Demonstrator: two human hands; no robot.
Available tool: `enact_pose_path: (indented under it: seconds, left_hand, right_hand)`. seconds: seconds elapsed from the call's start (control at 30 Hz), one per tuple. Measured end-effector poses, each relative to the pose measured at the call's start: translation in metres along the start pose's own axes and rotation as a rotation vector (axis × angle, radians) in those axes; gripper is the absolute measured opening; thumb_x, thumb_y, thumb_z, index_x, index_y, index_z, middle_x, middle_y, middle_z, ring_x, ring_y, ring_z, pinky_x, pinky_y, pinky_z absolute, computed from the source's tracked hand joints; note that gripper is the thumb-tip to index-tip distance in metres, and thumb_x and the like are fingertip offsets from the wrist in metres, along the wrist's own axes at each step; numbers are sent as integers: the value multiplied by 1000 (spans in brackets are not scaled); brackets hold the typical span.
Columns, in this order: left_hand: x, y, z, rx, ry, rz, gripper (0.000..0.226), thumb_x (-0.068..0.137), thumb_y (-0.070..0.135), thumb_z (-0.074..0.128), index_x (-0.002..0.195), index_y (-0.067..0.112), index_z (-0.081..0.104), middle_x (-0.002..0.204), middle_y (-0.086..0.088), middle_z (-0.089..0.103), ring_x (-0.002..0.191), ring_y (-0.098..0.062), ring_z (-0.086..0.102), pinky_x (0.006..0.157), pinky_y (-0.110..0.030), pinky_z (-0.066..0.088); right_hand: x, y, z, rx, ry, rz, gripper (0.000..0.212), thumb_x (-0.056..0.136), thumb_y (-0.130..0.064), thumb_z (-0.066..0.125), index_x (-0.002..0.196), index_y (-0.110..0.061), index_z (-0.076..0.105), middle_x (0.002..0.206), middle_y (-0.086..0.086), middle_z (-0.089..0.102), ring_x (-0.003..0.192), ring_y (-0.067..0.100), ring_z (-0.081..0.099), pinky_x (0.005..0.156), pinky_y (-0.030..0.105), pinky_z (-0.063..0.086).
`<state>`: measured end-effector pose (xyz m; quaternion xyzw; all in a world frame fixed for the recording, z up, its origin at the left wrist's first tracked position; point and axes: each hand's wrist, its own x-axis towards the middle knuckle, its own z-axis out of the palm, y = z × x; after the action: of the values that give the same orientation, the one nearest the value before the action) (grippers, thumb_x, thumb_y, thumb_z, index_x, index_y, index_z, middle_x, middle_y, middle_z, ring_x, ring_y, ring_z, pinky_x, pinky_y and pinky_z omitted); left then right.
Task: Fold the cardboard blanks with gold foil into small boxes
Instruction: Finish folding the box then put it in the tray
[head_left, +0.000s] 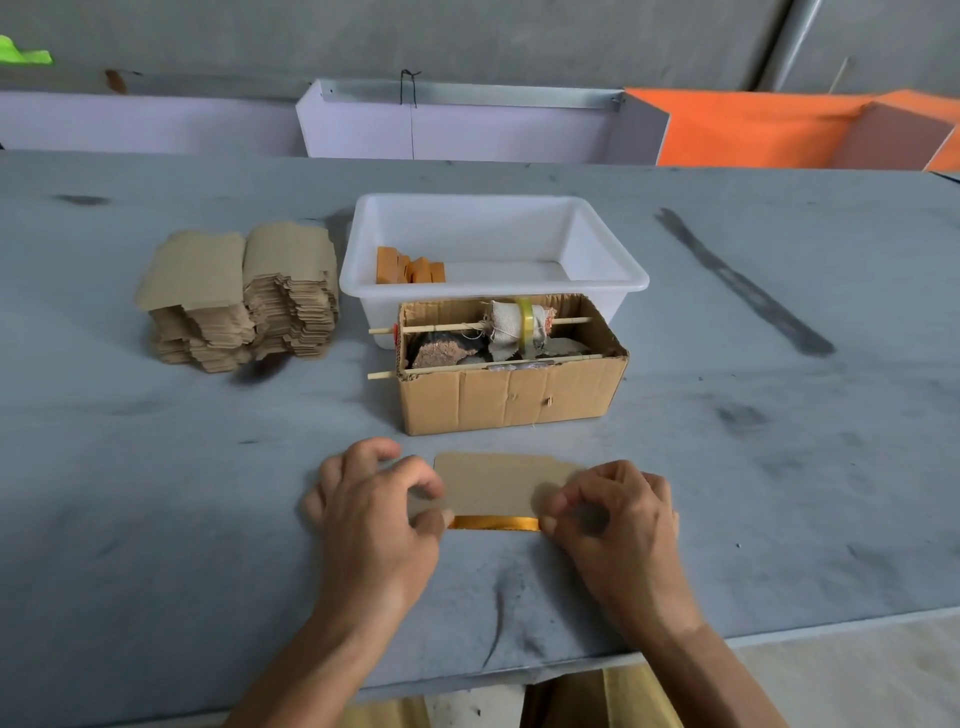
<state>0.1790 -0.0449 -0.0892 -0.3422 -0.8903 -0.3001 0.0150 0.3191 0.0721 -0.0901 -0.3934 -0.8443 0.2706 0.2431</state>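
A cardboard blank (498, 483) is pinched at both ends by the left hand (374, 512) and right hand (615, 519) near the front edge of the scuffed grey worktop (156, 493) — concrete wall (415, 36) behind.

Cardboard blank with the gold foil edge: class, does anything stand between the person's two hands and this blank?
Nothing visible does. The left hand and the right hand already pinch the cardboard blank at its near corners, beside the gold foil strip. The cardboard box sits farther back on the table, apart from the blank.
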Motion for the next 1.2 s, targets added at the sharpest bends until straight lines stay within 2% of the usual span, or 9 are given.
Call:
enact_pose_path:
  seconds: [0.07,0.13,0.2,0.3,0.4,0.8,0.97,1.1,1.2]
  left_hand:
    - [-5,7,2,15,52,236,25,58,0,80,60,21,67,91,3,62,90,-26,54,74,-31,28]
    - [-11,13,3,55,90,441,16,66,2,63,56,14,68,72,1,62,75,-19,51,65,-32,32]
    - [-18,17,3,107,71,513,27,66,12,42,53,11,66,62,0,58,64,-19,53,60,-29,33]
    - [-31,23,5,221,28,518,27,61,12,39,55,11,65,59,-3,57,57,-23,58,55,-30,45]
    - [-43,26,9,274,28,515,32,66,10,41,69,11,73,62,-5,60,58,-24,60,53,-30,51]
    - [-40,23,4,337,22,483,43,68,17,36,79,17,77,71,-3,63,62,-25,61,56,-36,48]
    - [-39,7,-4,364,-3,431,52,65,10,31,87,16,78,83,-15,69,68,-33,65,57,-41,54]
    - [-37,-5,-11,411,15,402,58,62,8,27,87,18,79,86,-17,69,69,-35,65,59,-44,53]
    - [-36,-7,-11,400,47,403,53,61,11,29,81,15,79,84,-18,69,68,-36,65,60,-43,53]
  right_hand:
    - [-5,2,4,-50,117,-165,26,62,-2,84,63,-24,71,81,-6,59,90,23,45,72,41,42]
    - [-7,1,7,-144,217,-345,27,62,5,78,64,-21,74,74,-3,62,79,29,52,60,41,45]
    - [-10,-3,9,-234,261,-473,22,66,1,63,61,-19,72,68,-3,62,70,29,56,55,35,43]
    - [-17,-7,12,-370,253,-546,21,68,-9,46,55,-13,63,64,2,59,61,26,56,54,32,40]
    - [-25,-12,14,-410,240,-537,17,67,-8,50,58,-12,64,62,4,58,55,25,56,51,31,46]
    - [-29,-13,9,-480,240,-441,34,72,-23,43,78,-19,76,73,3,64,67,27,62,56,32,46]
    - [-31,0,2,-473,246,-358,38,73,-21,42,88,-23,77,83,6,66,77,32,63,60,36,45]
    - [-31,4,0,-440,247,-285,29,63,-18,59,84,-24,78,85,8,65,79,33,61,61,38,45]
    - [-30,7,-8,-380,195,-239,31,68,-31,48,77,-24,77,85,5,65,80,32,61,62,37,46]
